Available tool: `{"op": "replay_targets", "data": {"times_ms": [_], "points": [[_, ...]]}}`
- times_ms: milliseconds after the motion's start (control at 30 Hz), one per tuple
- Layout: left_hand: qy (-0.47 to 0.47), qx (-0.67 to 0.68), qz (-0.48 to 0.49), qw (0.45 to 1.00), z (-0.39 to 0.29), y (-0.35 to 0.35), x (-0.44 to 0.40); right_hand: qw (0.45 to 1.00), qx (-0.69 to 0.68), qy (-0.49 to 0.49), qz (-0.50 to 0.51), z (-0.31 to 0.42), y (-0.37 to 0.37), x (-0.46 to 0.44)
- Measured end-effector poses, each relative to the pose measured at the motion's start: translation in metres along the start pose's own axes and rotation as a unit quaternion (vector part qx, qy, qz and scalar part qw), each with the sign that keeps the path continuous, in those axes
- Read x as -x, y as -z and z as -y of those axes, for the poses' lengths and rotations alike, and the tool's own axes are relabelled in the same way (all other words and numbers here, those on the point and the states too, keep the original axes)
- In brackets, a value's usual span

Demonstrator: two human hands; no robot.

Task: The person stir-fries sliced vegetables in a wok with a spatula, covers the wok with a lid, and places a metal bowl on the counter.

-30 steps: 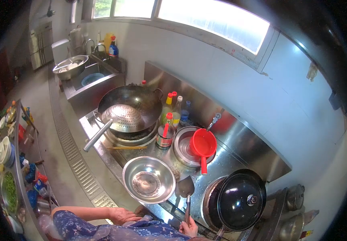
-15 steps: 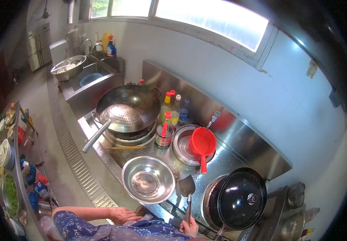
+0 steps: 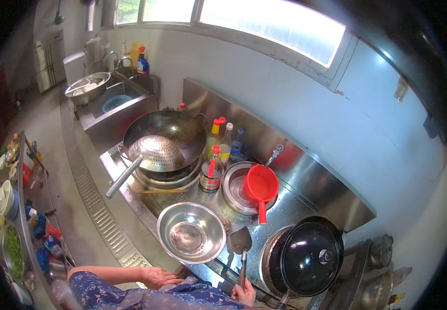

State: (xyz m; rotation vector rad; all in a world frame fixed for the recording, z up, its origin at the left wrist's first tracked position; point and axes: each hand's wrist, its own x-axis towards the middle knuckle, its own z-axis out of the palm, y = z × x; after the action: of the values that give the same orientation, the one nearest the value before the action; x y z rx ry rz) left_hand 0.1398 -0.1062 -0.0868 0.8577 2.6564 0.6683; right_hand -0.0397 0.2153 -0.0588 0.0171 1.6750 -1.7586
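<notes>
My right hand (image 3: 243, 294) is wrapped round the wooden handle of a wok spatula (image 3: 241, 241), whose dark blade rests on the steel counter between the bowl and the lidded wok. Against my front, at the counter's near edge, lies my left hand (image 3: 160, 277); its fingers are stretched out and it holds nothing. A wide steel bowl (image 3: 191, 232) sits on the counter ahead of my left hand. To the right of the spatula, a black domed lid (image 3: 312, 256) covers a wok on the near burner.
A perforated strainer (image 3: 156, 153) lies across the large wok (image 3: 182, 129) at the far left. Sauce bottles (image 3: 211, 170) and a red ladle-like scoop (image 3: 261, 183) on a steel pot (image 3: 234, 190) stand behind the bowl. A shelf with dishes (image 3: 14, 250) is at left.
</notes>
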Motion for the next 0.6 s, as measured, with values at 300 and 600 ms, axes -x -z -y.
{"op": "replay_targets", "data": {"times_ms": [300,600], "points": [[-0.017,-0.008,-0.019,1.000,0.0045,-0.0042,0.0010,1.000,-0.010,-0.016,-0.019,-0.0044,0.0012,-0.0035],[-0.003,0.005,-0.003,1.000,0.0026,-0.0015,0.0005,1.000,-0.022,-0.004,-0.010,-0.0042,0.0027,-0.0032]]}}
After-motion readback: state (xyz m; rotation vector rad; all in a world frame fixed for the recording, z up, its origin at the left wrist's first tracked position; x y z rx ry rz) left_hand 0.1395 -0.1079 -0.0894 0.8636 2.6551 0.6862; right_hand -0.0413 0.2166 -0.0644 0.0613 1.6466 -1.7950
